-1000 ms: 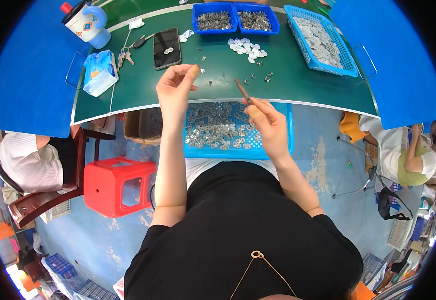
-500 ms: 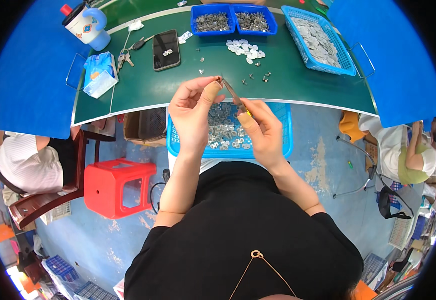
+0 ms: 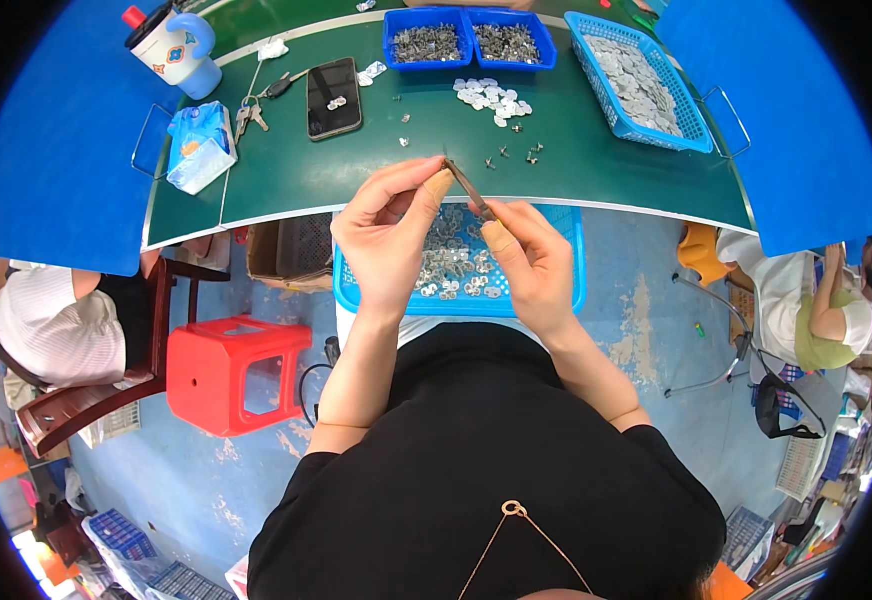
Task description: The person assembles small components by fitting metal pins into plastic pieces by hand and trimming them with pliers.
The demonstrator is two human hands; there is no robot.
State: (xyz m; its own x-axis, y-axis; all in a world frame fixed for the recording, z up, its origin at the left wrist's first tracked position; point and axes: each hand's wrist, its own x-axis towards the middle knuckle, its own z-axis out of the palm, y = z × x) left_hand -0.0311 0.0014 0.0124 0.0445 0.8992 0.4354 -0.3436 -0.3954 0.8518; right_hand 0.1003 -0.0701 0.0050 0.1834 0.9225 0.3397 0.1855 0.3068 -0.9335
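Observation:
Above the table's front edge, my left hand [image 3: 393, 225] is closed in a pinch, thumb against forefinger. What it pinches is too small and dark to name. My right hand [image 3: 534, 260] grips a pair of metal tweezers [image 3: 470, 190], whose tips meet the left fingertips. Tape-like tan covers wrap both thumbs. Beneath the hands, a light blue basket [image 3: 578, 270] holds many small clear pieces with metal bits [image 3: 451, 268]. On the green table beyond lie a few loose metal clips [image 3: 532, 155] and a pile of flat clear pieces [image 3: 491, 97].
Two dark blue bins [image 3: 426, 62] of metal parts stand at the back. A light blue basket [image 3: 691, 135] of flat pieces is at right. Leftward are a phone [image 3: 334, 115], keys [image 3: 256, 118], a tissue pack [image 3: 201, 165] and a mug [image 3: 191, 75]. A red stool [image 3: 211, 380] stands on the floor.
My left hand has tipped slightly to the right and its fingers have closed in more. The tweezers and right hand have shifted a little right and down.

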